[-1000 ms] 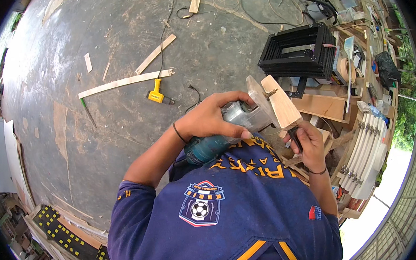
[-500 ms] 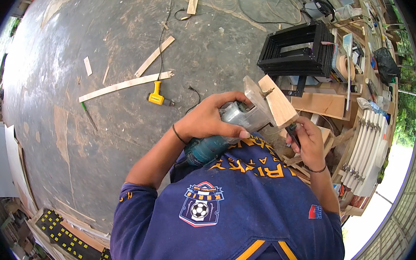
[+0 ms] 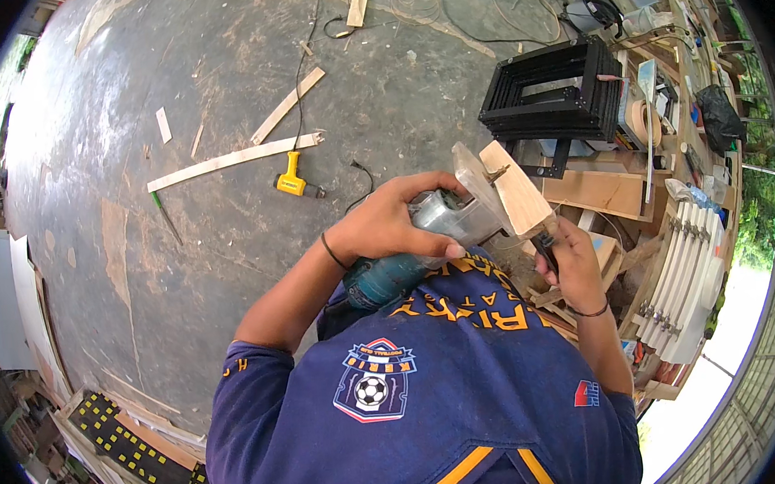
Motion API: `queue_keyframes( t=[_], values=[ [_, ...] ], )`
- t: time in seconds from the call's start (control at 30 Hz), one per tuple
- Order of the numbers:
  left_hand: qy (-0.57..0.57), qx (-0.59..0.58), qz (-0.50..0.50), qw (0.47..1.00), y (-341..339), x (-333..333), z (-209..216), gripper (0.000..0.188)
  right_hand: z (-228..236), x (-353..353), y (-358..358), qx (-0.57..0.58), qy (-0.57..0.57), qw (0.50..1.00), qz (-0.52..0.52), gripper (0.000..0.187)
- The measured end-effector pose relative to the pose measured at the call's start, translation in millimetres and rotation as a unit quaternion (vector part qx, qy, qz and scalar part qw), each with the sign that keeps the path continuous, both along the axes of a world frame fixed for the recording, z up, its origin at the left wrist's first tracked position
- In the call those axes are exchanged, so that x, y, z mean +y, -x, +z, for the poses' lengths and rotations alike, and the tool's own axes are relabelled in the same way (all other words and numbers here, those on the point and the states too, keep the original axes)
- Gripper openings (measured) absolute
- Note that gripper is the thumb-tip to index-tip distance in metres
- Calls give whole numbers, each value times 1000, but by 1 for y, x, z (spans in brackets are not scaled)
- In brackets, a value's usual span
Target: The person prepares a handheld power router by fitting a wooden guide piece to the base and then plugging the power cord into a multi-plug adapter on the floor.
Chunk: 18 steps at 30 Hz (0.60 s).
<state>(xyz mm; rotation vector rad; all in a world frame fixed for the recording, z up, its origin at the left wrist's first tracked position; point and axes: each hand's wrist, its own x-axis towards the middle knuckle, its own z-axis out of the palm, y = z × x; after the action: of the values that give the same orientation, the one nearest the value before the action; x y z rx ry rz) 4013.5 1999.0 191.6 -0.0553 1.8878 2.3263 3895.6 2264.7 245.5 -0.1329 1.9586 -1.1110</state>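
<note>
My left hand is wrapped round a teal and silver trim router, which lies tilted against my chest. Its clear plastic base points to the right, and a thin bit sticks out past it. Right beside that base is a pale wooden block; whether the bit touches it, I cannot tell. My right hand is closed round a dark, slim handle at the block's lower end. The rest of that dark piece is hidden by the fingers and the block.
On the concrete floor lie a yellow heat gun, a long wooden strip, a shorter strip and several cords. Stacked black frames stand ahead on the right. A cluttered bench and white slats line the right side.
</note>
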Motion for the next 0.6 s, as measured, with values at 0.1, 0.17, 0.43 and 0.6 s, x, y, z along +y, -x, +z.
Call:
queue_keyframes(
  t=[0.1,0.17,0.43,0.6],
  values=[
    [-3,-4,1,1000,0,-1,0,64,-1,-2,-4,8,72,996,-48,34],
    [-1,-8,1,1000,0,-1,1,64,1,-1,-4,23,83,996,-20,38],
    [9,-7,-1,1000,0,-2,-2,66,-6,8,-2,28,104,994,18,47],
    [9,-10,10,1000,-5,1,10,67,-2,13,2,3,113,992,57,55]
  ],
)
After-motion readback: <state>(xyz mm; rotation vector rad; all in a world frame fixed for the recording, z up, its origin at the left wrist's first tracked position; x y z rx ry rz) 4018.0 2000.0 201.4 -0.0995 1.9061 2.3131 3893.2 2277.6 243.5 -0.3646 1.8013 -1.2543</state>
